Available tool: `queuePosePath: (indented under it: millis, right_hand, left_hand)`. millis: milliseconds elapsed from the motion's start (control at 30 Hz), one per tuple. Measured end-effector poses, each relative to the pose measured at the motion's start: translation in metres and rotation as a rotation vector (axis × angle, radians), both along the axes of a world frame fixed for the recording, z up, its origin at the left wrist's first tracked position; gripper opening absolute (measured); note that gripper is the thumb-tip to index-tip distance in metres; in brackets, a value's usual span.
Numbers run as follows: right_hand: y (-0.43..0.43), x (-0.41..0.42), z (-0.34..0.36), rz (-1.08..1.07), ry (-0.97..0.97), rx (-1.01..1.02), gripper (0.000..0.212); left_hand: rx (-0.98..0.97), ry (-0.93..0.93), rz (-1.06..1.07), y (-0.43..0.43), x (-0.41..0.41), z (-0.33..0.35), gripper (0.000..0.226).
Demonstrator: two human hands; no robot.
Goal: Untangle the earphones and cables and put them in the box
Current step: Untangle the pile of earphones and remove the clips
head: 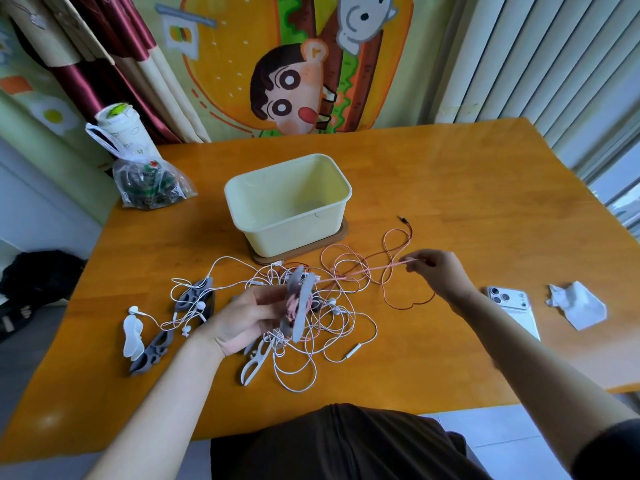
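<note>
Closest in, on the near side of the box (294,237), the left hand (242,320) has its grip curled round a grey winder (303,306) wrapped in pink cable (374,270), raised over the tangled white earphones (332,327) on the surface (450,188). Further right, the right hand (438,271) has its grip pinched on that cable, stretched taut. Just beyond the tangle stands the box, open-topped.

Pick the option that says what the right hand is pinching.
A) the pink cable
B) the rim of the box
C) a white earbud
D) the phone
A: the right hand pinches the pink cable, which runs in a straight line from it toward the grey winder that the left hand holds.
</note>
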State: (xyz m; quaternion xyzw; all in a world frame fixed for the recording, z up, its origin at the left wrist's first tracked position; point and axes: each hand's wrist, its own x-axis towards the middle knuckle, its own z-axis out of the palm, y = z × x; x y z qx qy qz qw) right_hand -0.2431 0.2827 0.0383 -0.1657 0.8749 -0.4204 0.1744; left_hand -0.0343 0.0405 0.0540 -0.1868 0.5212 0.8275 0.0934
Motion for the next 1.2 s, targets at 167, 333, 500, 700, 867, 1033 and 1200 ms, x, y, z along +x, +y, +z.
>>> queuePosePath:
  millis: [167,333,500,700,867,1033,1200]
  right_hand:
    - [0.017,0.008,-0.034,-0.103,-0.104,0.135,0.018]
    - [0.013,0.039,-0.059,0.012,-0.152,0.253,0.022]
    - [0.0,0.066,-0.067,0.101,-0.147,0.257,0.02]
    - [0.001,0.084,-0.051,0.242,0.123,0.249,0.016]
    - [0.006,0.1,-0.034,0.462,0.572,0.038,0.041]
    - [-0.006,0.11,-0.02,0.619,0.714,-0.034,0.031]
    - [-0.006,0.105,-0.022,0.328,0.558,0.049,0.034]
  left_hand:
    - [0.261,0.146,0.257,-0.003,-0.003,0.01,0.063]
    - [0.525,0.342,0.426,0.0,-0.024,0.018,0.061]
    - [0.595,0.306,0.691,0.009,-0.042,0.033,0.042]
    - [0.331,0.122,1.029,-0.005,-0.059,0.028,0.02]
    - [0.022,-0.019,1.309,-0.027,-0.065,0.015,0.024]
    - [0.026,-0.089,1.37,-0.036,-0.066,0.009,0.015]
    - [0.377,-0.039,1.239,-0.041,-0.062,0.013,0.015]
